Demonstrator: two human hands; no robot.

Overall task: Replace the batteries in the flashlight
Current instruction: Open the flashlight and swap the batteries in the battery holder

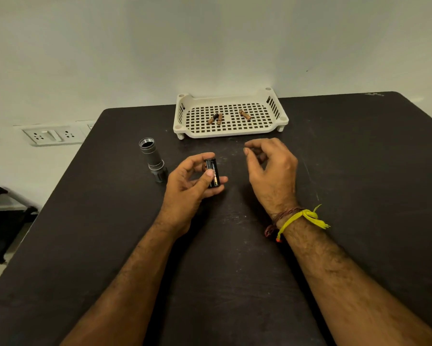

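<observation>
The left hand (195,181), clamped on the battery holder (213,172), sits just right of the upright, open-mouthed flashlight (153,158); the right hand (269,166) hangs loosely curled, empty as far as shows

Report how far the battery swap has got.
Done: the flashlight stands on the table with its threaded end open, and three batteries lie in the white tray. In hand: the left hand holds a black battery holder with a battery showing; the right hand holds nothing visible. Left: returning the holder and closing the flashlight.
</observation>
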